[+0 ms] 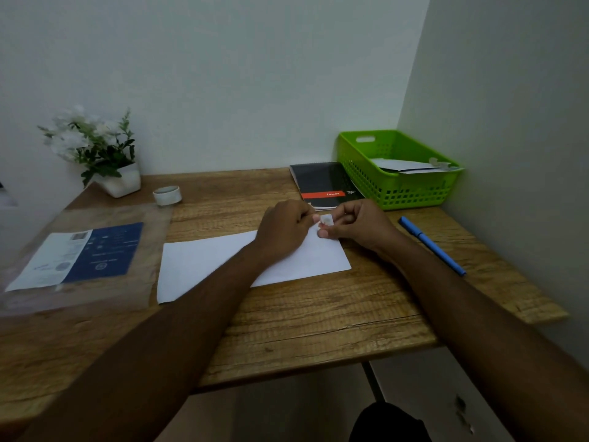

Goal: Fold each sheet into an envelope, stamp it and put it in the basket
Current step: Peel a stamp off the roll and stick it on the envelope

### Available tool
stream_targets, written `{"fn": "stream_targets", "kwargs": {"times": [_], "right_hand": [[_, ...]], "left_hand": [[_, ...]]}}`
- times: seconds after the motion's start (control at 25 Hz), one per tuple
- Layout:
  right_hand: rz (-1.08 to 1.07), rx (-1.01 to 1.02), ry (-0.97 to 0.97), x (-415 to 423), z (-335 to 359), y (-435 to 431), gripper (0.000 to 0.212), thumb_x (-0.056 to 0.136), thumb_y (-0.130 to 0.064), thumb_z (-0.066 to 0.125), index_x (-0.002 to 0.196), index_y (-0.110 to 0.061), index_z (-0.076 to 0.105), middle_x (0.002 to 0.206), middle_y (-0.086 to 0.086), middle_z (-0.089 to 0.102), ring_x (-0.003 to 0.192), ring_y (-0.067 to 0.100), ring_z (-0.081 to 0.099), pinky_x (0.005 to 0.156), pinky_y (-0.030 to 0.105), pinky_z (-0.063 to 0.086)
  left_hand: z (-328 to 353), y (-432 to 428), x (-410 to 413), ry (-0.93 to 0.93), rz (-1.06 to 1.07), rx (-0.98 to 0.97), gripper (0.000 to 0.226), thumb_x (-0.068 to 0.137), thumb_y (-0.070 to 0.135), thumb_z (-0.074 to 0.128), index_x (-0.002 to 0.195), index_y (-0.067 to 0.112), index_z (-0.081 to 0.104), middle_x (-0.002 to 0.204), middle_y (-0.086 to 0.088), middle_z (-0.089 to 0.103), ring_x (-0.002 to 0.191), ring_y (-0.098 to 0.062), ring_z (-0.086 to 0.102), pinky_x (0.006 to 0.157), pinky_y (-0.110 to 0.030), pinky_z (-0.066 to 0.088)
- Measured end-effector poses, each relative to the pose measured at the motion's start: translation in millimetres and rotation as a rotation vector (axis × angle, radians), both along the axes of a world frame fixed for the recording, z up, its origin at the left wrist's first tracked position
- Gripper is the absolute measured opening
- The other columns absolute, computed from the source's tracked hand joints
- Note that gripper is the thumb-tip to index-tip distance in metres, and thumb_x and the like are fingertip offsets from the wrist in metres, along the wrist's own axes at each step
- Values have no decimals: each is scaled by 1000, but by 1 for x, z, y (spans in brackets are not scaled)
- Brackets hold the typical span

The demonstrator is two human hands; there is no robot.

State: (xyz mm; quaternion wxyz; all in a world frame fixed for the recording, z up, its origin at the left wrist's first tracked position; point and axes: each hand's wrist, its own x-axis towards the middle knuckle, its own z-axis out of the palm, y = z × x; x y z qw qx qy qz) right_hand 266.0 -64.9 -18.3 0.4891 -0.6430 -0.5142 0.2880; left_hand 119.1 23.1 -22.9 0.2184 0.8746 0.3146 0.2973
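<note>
A white folded sheet [204,266] lies flat on the wooden table [318,320]. My left hand [282,229] and my right hand [360,223] meet above its far right corner. Between their fingertips they pinch a small white stamp [327,220]. The green basket [398,169] stands at the back right, with white folded paper [404,164] inside it.
A black notebook [322,183] lies left of the basket. A blue pen [432,245] rests near the right edge. A tape roll [167,195] and a potted plant [95,151] stand at the back left. A clear plastic sleeve with a blue card [83,256] lies at the left.
</note>
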Motion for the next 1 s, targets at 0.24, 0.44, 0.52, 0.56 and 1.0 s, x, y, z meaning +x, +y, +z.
{"fn": "stream_targets", "kwargs": {"times": [0.24,0.44,0.52,0.56,1.0], "right_hand": [[-35,11,-32,0,-3,4,12,85,-20,71,84,-9,74,79,5,75,71,15,70,67,25,55],[-52,20,-83,0,-7,5,5,82,-19,74,78,-17,71,71,1,73,69,13,69,65,26,53],[-64,39,-95,0,-6,7,8,87,-19,68,79,-18,71,76,1,73,70,12,68,66,28,52],[-64,42,-89,1,-7,7,8,88,-20,68,81,-19,71,74,-2,73,68,11,68,66,28,52],[-219,133,5,3,-4,-1,11,76,-13,79,76,-13,68,70,0,69,55,1,62,48,20,50]], "left_hand": [[0,3,-6,74,-17,102,24,96,24,49,104,12,68,101,-6,70,88,-16,59,91,-39,43],[-4,2,-9,123,-27,161,27,98,23,44,110,13,66,106,-7,69,95,-20,60,93,-37,38],[-4,3,-9,104,-13,167,29,98,23,43,115,13,65,111,-7,69,99,-20,60,96,-38,38],[-4,3,-10,93,-6,164,29,98,22,44,116,14,65,113,-6,68,100,-21,60,97,-40,39],[3,-23,-13,-15,173,509,26,84,24,64,108,14,64,104,-7,66,99,-24,59,90,-42,42]]}}
